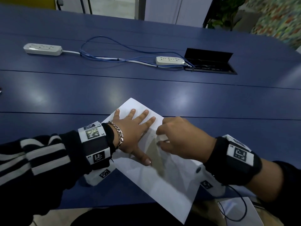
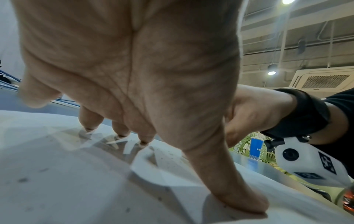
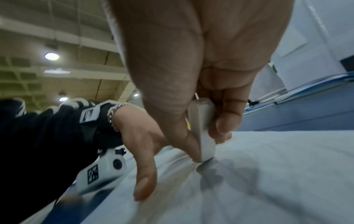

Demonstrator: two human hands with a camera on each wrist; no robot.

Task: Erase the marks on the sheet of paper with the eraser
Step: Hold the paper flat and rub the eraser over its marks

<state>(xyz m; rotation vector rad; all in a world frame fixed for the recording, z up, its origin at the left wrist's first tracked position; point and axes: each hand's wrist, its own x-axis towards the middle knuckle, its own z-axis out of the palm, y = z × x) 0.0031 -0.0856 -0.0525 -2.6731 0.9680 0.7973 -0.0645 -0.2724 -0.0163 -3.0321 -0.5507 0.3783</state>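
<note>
A white sheet of paper (image 1: 162,185) lies slanted on the blue table (image 1: 146,88), its near corner over the front edge. My left hand (image 1: 133,129) presses flat on its far part, fingers spread straight and thumb stretched toward me. My right hand (image 1: 177,137) pinches a white eraser (image 1: 162,137) between thumb and fingers. In the right wrist view the eraser (image 3: 205,136) stands on end with its lower tip on the paper (image 3: 268,174), next to a faint grey smudge. Dark specks dot the paper (image 2: 57,181) in the left wrist view. The left hand (image 2: 134,75) fills that frame.
Two white power strips (image 1: 42,49) (image 1: 170,60) joined by blue cables (image 1: 114,57) lie across the far half of the table. An open black cable hatch (image 1: 210,62) sits at the back right. Another white sheet (image 1: 236,209) shows below the table edge at lower right.
</note>
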